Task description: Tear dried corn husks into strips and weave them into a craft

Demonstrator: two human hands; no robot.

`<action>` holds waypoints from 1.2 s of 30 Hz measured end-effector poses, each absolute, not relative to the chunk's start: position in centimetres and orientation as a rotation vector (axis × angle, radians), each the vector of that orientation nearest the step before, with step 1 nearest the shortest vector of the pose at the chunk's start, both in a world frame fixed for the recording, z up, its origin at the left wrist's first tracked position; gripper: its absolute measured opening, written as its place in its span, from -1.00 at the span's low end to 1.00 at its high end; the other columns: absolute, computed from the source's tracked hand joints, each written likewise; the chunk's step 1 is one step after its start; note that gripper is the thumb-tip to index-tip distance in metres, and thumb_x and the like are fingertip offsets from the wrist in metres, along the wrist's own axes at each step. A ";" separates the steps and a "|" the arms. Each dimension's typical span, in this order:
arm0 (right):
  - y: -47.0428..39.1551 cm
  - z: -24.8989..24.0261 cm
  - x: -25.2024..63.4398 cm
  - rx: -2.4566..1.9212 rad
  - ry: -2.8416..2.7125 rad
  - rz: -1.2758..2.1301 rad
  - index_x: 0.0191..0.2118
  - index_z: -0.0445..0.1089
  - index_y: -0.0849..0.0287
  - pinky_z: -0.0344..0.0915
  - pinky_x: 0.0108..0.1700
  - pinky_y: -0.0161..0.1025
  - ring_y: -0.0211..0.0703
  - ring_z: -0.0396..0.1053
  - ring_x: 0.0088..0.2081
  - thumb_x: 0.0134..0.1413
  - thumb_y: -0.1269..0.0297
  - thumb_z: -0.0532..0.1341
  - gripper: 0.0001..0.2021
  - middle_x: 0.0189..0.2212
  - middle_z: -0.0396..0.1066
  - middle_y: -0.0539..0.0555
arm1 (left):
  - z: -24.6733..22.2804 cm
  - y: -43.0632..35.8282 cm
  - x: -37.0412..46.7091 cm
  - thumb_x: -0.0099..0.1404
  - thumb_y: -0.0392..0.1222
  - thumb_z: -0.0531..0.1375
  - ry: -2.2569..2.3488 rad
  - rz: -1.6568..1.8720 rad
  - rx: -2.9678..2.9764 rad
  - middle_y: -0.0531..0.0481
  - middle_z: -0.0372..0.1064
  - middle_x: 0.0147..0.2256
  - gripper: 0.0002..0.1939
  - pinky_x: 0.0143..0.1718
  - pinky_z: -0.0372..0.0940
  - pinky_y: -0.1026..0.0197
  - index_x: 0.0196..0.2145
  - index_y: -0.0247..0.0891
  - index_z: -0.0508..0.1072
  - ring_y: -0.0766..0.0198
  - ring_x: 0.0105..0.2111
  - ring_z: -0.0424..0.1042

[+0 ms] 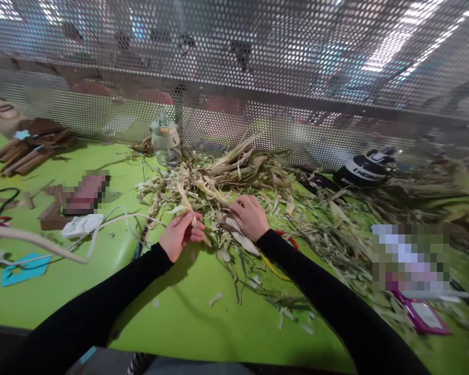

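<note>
My left hand (180, 233) pinches a pale strip of dried corn husk (185, 199) between thumb and fingers, just above the green table. Its upper end runs back toward the heap of dry husks (246, 165). My right hand (252, 216) lies at the front of that heap, fingers curled in on the end of a pale twisted husk (214, 191); the fingertips are partly hidden. A broad loose husk leaf (240, 238) lies beneath the right wrist. Torn shreds surround both hands.
A clear bottle (166, 140) and a black bottle (365, 167) stand before the perforated metal screen (234, 57). A phone (86, 195), white power plug (82, 225) and cables lie left. Red-handled scissors (291, 239) sit by the right sleeve; a magenta-framed item (426, 315) lies right.
</note>
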State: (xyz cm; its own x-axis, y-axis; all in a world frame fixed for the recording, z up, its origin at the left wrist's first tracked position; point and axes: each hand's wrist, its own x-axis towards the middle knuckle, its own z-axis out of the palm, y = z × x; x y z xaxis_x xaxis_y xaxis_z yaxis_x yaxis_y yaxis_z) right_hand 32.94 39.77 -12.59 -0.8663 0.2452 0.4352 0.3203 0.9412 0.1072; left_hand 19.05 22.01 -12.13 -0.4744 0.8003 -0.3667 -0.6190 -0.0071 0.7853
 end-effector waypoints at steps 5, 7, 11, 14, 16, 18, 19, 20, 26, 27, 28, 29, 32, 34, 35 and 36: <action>37.8 -11.9 34.0 -0.315 -2.544 -0.324 -0.34 0.43 0.15 0.10 -0.18 -0.20 -0.10 0.14 -0.22 0.17 0.32 0.13 -0.86 -0.17 0.32 0.13 | -12.0 22.4 18.2 0.30 -0.24 0.10 1.130 1.777 0.124 0.02 0.35 -0.58 -0.86 -0.61 0.32 0.43 -0.31 -0.37 0.39 0.45 -0.64 0.35; 36.9 -11.7 34.6 -0.241 -2.500 -0.430 -0.33 0.43 0.12 0.09 -0.18 -0.19 -0.10 0.14 -0.21 0.16 0.36 0.15 -0.89 -0.16 0.34 0.11 | -12.0 22.6 18.3 0.24 -0.19 0.17 1.129 1.761 0.159 0.03 0.34 -0.57 -0.85 -0.60 0.32 0.42 -0.32 -0.37 0.40 0.45 -0.63 0.35; 34.8 -11.5 35.3 -0.026 -2.484 -0.540 -0.25 0.42 0.07 0.08 -0.14 -0.17 -0.10 0.15 -0.15 0.17 0.44 0.12 -0.84 -0.14 0.38 0.07 | -12.2 23.3 18.7 0.04 -0.08 0.33 1.191 1.718 0.226 0.08 0.30 -0.59 -0.71 -0.65 0.23 0.43 -0.47 -0.36 0.37 0.49 -0.66 0.28; 33.3 -10.8 35.0 0.019 -2.564 -0.342 -0.22 0.39 0.10 0.12 -0.15 -0.17 -0.11 0.20 -0.17 0.21 0.30 0.13 -0.90 -0.15 0.40 0.09 | -12.1 23.6 18.8 0.00 -0.01 0.33 1.268 1.727 0.263 0.11 0.25 -0.65 -0.65 -0.67 0.14 0.42 -0.55 -0.35 0.34 0.50 -0.69 0.21; 32.7 -10.0 34.3 -0.118 -2.604 -0.050 -0.19 0.35 0.16 0.17 -0.21 -0.19 -0.11 0.25 -0.23 0.17 0.08 0.15 -0.75 -0.21 0.39 0.12 | -11.8 23.5 18.9 0.03 -0.01 0.30 1.355 1.724 0.404 0.11 0.24 -0.67 -0.67 -0.65 0.12 0.39 -0.58 -0.34 0.35 0.49 -0.69 0.19; 32.4 -8.9 33.4 -0.319 -2.560 0.220 -0.17 0.30 0.21 0.20 -0.27 -0.20 -0.10 0.28 -0.28 0.10 -0.06 0.16 -0.60 -0.27 0.37 0.13 | -11.4 23.1 19.1 0.08 -0.03 0.25 1.465 1.658 0.659 0.10 0.24 -0.69 -0.68 -0.60 0.14 0.37 -0.62 -0.33 0.37 0.46 -0.67 0.21; 32.5 -8.4 33.0 -0.402 -2.517 0.330 -0.17 0.29 0.22 0.21 -0.30 -0.21 -0.12 0.29 -0.31 0.09 -0.06 0.16 -0.60 -0.29 0.36 0.12 | -11.2 22.9 19.3 0.11 -0.03 0.22 1.512 1.615 0.776 0.09 0.23 -0.70 -0.66 -0.58 0.15 0.36 -0.65 -0.33 0.36 0.44 -0.67 0.22; 32.5 -8.0 32.5 -0.467 -2.467 0.430 -0.19 0.28 0.21 0.21 -0.33 -0.23 -0.14 0.29 -0.34 0.11 -0.02 0.16 -0.64 -0.32 0.35 0.10 | -11.0 22.7 19.4 0.13 -0.02 0.19 1.550 1.581 0.861 0.08 0.23 -0.71 -0.63 -0.57 0.15 0.35 -0.68 -0.32 0.34 0.43 -0.66 0.23; 33.2 -6.9 31.4 -0.578 -2.276 0.970 -0.28 0.30 0.19 0.19 -0.40 -0.32 -0.27 0.24 -0.45 0.07 0.23 0.15 -0.86 -0.42 0.35 -0.01 | -10.2 22.4 20.1 0.12 -0.02 0.17 1.628 1.565 0.922 0.08 0.21 -0.73 -0.62 -0.57 0.16 0.33 -0.71 -0.29 0.30 0.41 -0.68 0.22; 33.2 -6.9 31.4 -0.569 -2.263 1.009 -0.29 0.31 0.19 0.19 -0.39 -0.31 -0.28 0.23 -0.45 0.05 0.22 0.17 -0.84 -0.42 0.34 -0.01 | -10.1 22.4 20.1 0.12 -0.04 0.17 1.627 1.556 0.933 0.08 0.21 -0.74 -0.62 -0.56 0.17 0.33 -0.73 -0.29 0.30 0.41 -0.68 0.22; 33.1 -7.0 31.4 -0.562 -2.237 1.056 -0.31 0.32 0.19 0.18 -0.38 -0.31 -0.28 0.22 -0.44 0.04 0.19 0.18 -0.83 -0.43 0.34 -0.02 | -10.2 22.4 20.2 0.12 -0.05 0.17 1.616 1.559 0.930 0.07 0.22 -0.74 -0.62 -0.55 0.19 0.33 -0.74 -0.29 0.30 0.41 -0.68 0.23; 33.1 -7.1 31.5 -0.562 -2.191 1.129 -0.33 0.32 0.18 0.18 -0.38 -0.31 -0.28 0.21 -0.44 0.04 0.17 0.18 -0.82 -0.45 0.32 -0.03 | -10.3 22.5 20.2 0.11 -0.05 0.18 1.598 1.574 0.907 0.07 0.22 -0.74 -0.63 -0.56 0.19 0.33 -0.74 -0.29 0.31 0.41 -0.68 0.23; 32.8 -7.4 31.7 -0.602 -1.880 1.489 -0.36 0.31 0.16 0.17 -0.43 -0.34 -0.32 0.18 -0.48 0.02 0.12 0.20 -0.80 -0.51 0.26 -0.08 | -10.7 22.8 20.1 0.07 -0.02 0.21 1.491 1.715 0.704 0.06 0.24 -0.73 -0.66 -0.64 0.14 0.32 -0.69 -0.31 0.34 0.41 -0.71 0.21; 32.6 -7.5 31.9 -0.614 -1.621 1.684 -0.35 0.29 0.15 0.16 -0.47 -0.37 -0.36 0.15 -0.52 -0.03 0.11 0.25 -0.77 -0.52 0.23 -0.10 | -10.9 23.1 20.0 0.03 -0.02 0.24 1.412 1.811 0.555 0.06 0.24 -0.72 -0.68 -0.67 0.10 0.33 -0.68 -0.32 0.35 0.43 -0.72 0.19; 32.4 -7.5 32.1 -0.605 -1.528 1.737 -0.35 0.29 0.15 0.16 -0.49 -0.39 -0.38 0.14 -0.53 -0.06 0.11 0.28 -0.75 -0.51 0.23 -0.11 | -10.9 23.2 19.9 0.01 -0.03 0.25 1.384 1.838 0.514 0.06 0.24 -0.72 -0.69 -0.67 0.10 0.33 -0.67 -0.32 0.35 0.43 -0.72 0.18; 32.3 -7.6 32.2 -0.587 -1.463 1.764 -0.35 0.29 0.15 0.16 -0.50 -0.40 -0.39 0.14 -0.54 -0.09 0.12 0.30 -0.75 -0.50 0.23 -0.11 | -10.9 23.3 19.8 0.00 -0.03 0.25 1.370 1.857 0.496 0.07 0.24 -0.72 -0.69 -0.67 0.10 0.34 -0.67 -0.32 0.35 0.44 -0.71 0.18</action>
State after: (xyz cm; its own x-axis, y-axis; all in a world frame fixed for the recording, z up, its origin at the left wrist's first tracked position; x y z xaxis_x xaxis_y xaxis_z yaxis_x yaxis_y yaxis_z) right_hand 32.23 32.33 -7.56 -0.6080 0.7854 0.1158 -0.2593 -0.0585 -0.9640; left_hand 19.75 23.26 -10.89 -0.6347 0.7624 -0.1261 -0.3456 -0.1342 0.9287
